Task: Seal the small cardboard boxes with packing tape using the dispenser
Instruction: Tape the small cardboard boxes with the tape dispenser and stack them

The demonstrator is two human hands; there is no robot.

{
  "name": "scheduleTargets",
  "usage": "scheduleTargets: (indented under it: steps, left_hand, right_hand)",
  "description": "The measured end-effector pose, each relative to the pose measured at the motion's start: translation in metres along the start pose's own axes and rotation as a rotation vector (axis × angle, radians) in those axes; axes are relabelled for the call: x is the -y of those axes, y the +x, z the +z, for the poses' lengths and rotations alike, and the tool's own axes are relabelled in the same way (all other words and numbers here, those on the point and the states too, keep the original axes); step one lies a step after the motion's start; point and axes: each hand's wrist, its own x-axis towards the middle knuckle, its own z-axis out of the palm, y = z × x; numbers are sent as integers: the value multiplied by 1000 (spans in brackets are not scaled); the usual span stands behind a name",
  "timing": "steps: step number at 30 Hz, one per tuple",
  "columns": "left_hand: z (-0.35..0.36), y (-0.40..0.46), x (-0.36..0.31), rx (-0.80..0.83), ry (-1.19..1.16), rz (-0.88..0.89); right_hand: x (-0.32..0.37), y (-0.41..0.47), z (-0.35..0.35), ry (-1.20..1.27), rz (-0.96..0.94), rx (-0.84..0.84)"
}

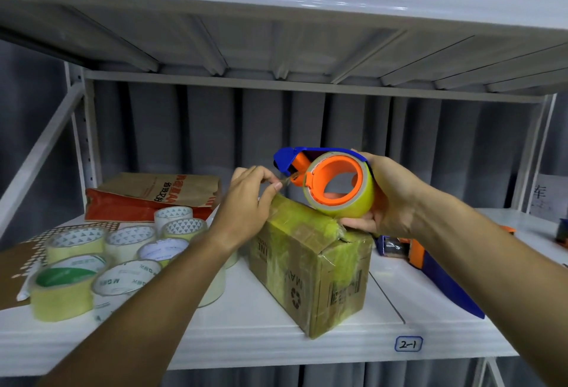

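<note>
Fingers point(278, 185) pinch tape end; right hand point(387, 199) grips dispenser point(325, 177), nose pointing left.

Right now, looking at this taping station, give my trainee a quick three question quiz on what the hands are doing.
1. True or false: the right hand holds the tape dispenser.
2. What does the left hand pinch? A) a spare roll B) the tape end C) the paper bag
3. Fill in: the cardboard box stands on the white ____.

Key: 1 true; 2 B; 3 shelf.
</note>
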Motion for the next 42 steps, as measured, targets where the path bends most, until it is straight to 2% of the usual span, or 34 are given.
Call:
scheduleTargets:
  steps: [6, 11, 17, 25, 30, 33, 38, 42]
  left_hand:
    - [-5, 0, -2, 32, 17, 93]
    - [-2, -1, -7, -77, -208, -26]
    - [3, 2, -8, -91, -388, -181]
    - [7, 4, -11, -117, -286, -167]
    - [7, 2, -12, -117, -192, -20]
    - [7, -1, -12, -52, -165, 21]
    - [2, -1, -6, -124, -55, 73]
    - [-4, 2, 0, -76, -23, 113]
  right_hand:
    - [-3, 2, -2, 32, -8, -4]
    - [-1, 2, -2, -7, -30, 24]
    - [-4, 2, -4, 12, -22, 13]
    - [-4, 3, -1, 15, -20, -13]
    - [-5, 3, 1, 28, -7, -62]
    - [-5, 3, 1, 38, -13, -88]
    - [-4, 0, 3, -1, -31, -49]
    - [-2, -4, 5, -22, -20, -41]
